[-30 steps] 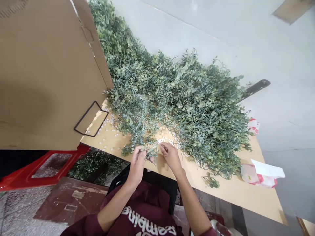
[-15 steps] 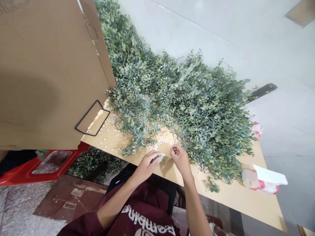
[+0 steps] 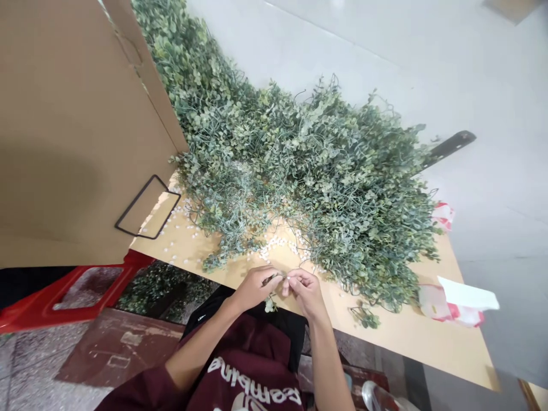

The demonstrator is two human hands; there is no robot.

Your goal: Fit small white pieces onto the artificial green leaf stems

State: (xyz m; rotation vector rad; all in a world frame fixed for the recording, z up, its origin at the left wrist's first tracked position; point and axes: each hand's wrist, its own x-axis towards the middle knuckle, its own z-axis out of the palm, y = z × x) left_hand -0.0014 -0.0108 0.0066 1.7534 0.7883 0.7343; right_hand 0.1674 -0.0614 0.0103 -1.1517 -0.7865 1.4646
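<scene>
My left hand (image 3: 256, 287) is closed in a pinch around a thin leafy sprig (image 3: 270, 305), whose pale green leaves hang below the fingers at the table's near edge. Beside it, fingertips almost meeting, my right hand (image 3: 306, 292) pinches a tiny white piece (image 3: 289, 278) at the sprig's end. Just beyond both hands, many small white pieces (image 3: 278, 242) lie scattered on the wooden table. A large heap of artificial green foliage (image 3: 342, 182) spreads behind them.
A big cardboard box (image 3: 77, 137) stands at the left, with a black wire frame (image 3: 148, 206) by its corner. A dark-handled knife (image 3: 451, 145) juts from the foliage. Red-and-white plastic packaging (image 3: 449, 308) lies at right. A red stool (image 3: 85, 294) is below left.
My right hand has moved from the white pieces toward my left hand, and the fingertips now come together at the sprig. The sprig's leaves now hang below my left hand.
</scene>
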